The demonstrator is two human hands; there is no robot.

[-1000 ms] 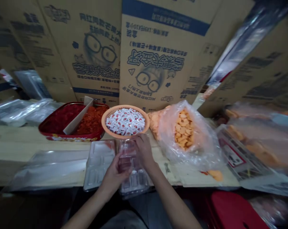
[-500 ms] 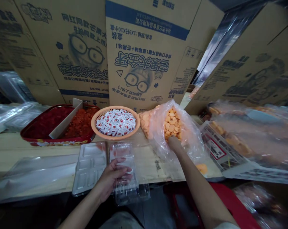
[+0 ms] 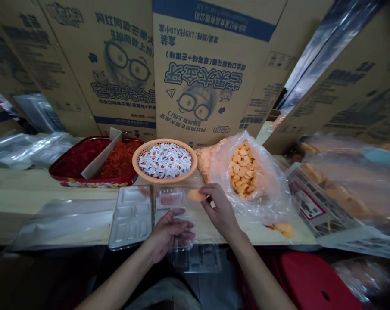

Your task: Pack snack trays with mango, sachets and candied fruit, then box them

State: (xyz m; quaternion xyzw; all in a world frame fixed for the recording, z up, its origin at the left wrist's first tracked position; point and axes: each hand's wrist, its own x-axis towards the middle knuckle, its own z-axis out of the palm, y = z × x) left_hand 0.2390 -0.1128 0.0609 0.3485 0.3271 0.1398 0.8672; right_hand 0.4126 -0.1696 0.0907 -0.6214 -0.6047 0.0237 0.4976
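My right hand (image 3: 220, 211) pinches a flat orange biscuit (image 3: 196, 195) between thumb and fingers, just above a transparent plastic clamshell tray (image 3: 170, 200). My left hand (image 3: 170, 234) grips the near part of that tray, which hangs over the table's front edge. Behind the biscuit stands an open plastic bag of orange biscuits (image 3: 243, 172). A few centimetres to the left lies an empty silver-grey moulded tray (image 3: 132, 217).
An orange basket of white sachets (image 3: 164, 161) and a divided red tray of red and orange food (image 3: 85, 159) stand on the wooden table (image 3: 52, 189). Loose biscuits (image 3: 285, 230), plastic bags, and a red stool (image 3: 311, 280) lie rightward; flattened cartons form the back wall.
My right hand has left the bag and moved left over the transparent tray, now pinching a biscuit. My left hand stays on the tray, which has shifted slightly. The view has tilted a little.
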